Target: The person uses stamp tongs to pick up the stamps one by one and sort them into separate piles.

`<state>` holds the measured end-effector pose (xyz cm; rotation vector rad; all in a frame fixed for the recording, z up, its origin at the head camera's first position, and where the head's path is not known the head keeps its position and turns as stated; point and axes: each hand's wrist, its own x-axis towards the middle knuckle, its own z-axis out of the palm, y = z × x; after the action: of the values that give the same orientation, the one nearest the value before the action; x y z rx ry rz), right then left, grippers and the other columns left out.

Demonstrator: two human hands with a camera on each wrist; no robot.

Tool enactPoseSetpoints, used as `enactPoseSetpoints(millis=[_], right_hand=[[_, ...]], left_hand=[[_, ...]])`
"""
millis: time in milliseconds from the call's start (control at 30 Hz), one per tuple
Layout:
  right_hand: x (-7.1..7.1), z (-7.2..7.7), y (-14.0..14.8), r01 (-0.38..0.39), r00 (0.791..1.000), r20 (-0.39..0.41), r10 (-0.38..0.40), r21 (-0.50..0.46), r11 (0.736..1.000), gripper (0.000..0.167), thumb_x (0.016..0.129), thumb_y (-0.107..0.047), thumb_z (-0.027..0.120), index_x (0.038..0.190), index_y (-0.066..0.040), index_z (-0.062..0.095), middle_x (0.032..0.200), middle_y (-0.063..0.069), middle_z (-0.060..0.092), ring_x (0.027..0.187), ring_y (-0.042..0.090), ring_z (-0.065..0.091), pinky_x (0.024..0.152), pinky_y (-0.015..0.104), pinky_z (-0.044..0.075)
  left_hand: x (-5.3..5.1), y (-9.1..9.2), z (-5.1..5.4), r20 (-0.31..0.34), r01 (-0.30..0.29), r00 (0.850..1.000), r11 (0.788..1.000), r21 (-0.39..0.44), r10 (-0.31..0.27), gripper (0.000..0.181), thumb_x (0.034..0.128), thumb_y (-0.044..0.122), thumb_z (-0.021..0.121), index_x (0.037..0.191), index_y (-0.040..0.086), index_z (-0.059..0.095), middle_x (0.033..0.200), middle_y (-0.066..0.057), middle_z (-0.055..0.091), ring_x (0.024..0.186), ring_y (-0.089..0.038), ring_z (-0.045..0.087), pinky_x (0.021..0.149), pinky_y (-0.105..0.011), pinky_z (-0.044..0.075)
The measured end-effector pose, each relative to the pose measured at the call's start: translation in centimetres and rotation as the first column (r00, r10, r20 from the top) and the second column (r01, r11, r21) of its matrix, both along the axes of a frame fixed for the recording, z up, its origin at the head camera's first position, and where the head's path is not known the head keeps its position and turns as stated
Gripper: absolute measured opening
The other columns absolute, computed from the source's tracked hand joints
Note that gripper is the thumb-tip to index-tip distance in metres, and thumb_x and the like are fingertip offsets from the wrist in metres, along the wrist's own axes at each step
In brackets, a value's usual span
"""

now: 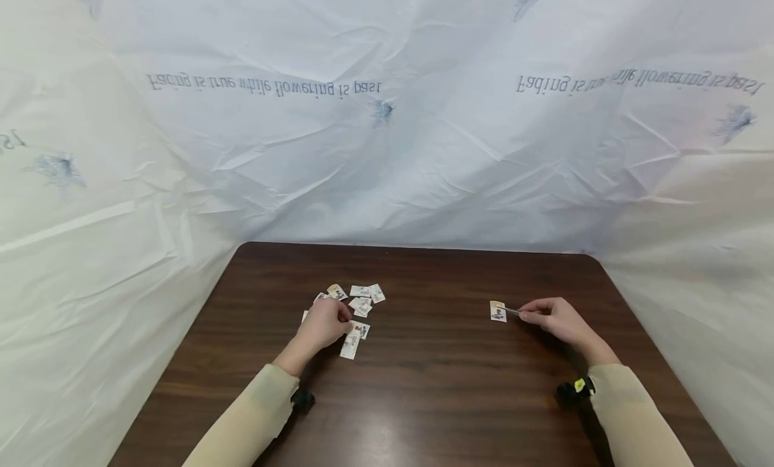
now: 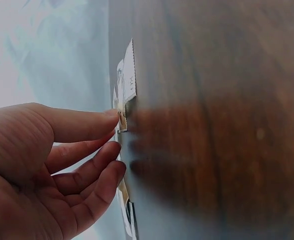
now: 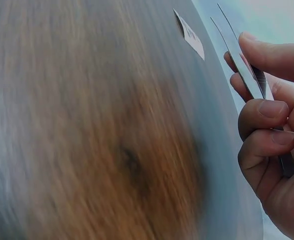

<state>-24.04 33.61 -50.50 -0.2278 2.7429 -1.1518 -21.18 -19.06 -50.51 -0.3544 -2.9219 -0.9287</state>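
My left hand (image 1: 322, 321) is over a loose group of small postage stamps at left of centre. In the left wrist view, its thumb and forefinger pinch the edge of a perforated stamp (image 2: 129, 75), the other fingers bent close by. Two stamps, one a pale stamp (image 1: 350, 346), show beside the fingertips in the head view. My right hand (image 1: 559, 319) holds metal tweezers (image 3: 247, 75), whose prongs stand apart. Their tips reach over a single stamp (image 1: 498, 315) with an orange top and a dark figure; whether they touch it I cannot tell.
Beyond the left hand, more stamps (image 1: 361, 291) lie partly overlapping, some hidden by the hand. Everything is on a dark brown wooden table (image 1: 423, 386) with rounded far corners. White printed sheeting (image 1: 387, 158) hangs behind and along both sides.
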Motion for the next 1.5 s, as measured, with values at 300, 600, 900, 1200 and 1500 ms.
enactPoseSetpoints(millis=[300,600,900,1200,1500], right_hand=[[-0.5,0.3,-0.9,-0.043,0.998,-0.038,0.042,-0.011,0.999,0.032,0.101,-0.029,0.077,0.117,-0.002,0.08,0.098,0.006,0.075,0.073,0.018,0.055,0.064,0.031,0.046],[-0.5,0.3,-1.8,-0.085,0.995,-0.055,0.086,0.018,0.996,0.028,0.1,-0.028,0.077,0.114,-0.004,0.081,0.1,0.003,0.077,0.083,0.018,0.061,0.072,0.031,0.049],[-0.8,0.4,-2.8,-0.145,0.987,-0.064,0.146,0.01,0.989,0.026,0.1,-0.029,0.078,0.113,-0.007,0.082,0.092,0.0,0.075,0.078,0.017,0.06,0.07,0.031,0.048],[-1.0,0.2,-4.6,-0.196,0.979,-0.065,0.193,-0.033,0.98,0.023,0.101,-0.028,0.077,0.113,-0.01,0.083,0.11,0.009,0.078,0.094,0.023,0.069,0.075,0.031,0.052],[-0.9,0.1,-6.3,-0.195,0.979,-0.062,0.194,-0.009,0.981,0.024,0.1,-0.031,0.077,0.112,-0.011,0.083,0.108,0.009,0.076,0.085,0.018,0.063,0.073,0.031,0.047]], left_hand=[[-0.3,0.1,0.0,0.005,-0.001,1.0,1.0,-0.019,0.001,0.008,0.0819,0.005,0.087,0.082,0.008,0.079,0.075,0.005,0.068,0.07,-0.01,0.06,0.07,-0.035,0.054],[-0.4,0.4,0.3,0.036,-0.004,0.999,1.0,0.01,0.003,0.007,0.0813,0.004,0.085,0.084,0.006,0.079,0.075,0.004,0.068,0.069,-0.01,0.059,0.068,-0.034,0.054],[0.1,0.7,0.1,0.035,0.012,0.999,1.0,0.009,-0.012,0.007,0.0831,0.006,0.086,0.082,0.008,0.08,0.075,0.005,0.069,0.069,-0.009,0.06,0.069,-0.034,0.054],[0.2,0.2,0.2,0.029,0.016,0.999,1.0,-0.002,-0.015,0.007,0.0835,0.007,0.087,0.081,0.009,0.081,0.074,0.006,0.07,0.068,-0.009,0.062,0.068,-0.034,0.055],[0.1,0.1,0.0,0.027,0.023,0.999,1.0,0.013,-0.023,0.01,0.0822,0.005,0.087,0.078,0.01,0.079,0.072,0.007,0.068,0.067,-0.008,0.059,0.067,-0.033,0.054]])
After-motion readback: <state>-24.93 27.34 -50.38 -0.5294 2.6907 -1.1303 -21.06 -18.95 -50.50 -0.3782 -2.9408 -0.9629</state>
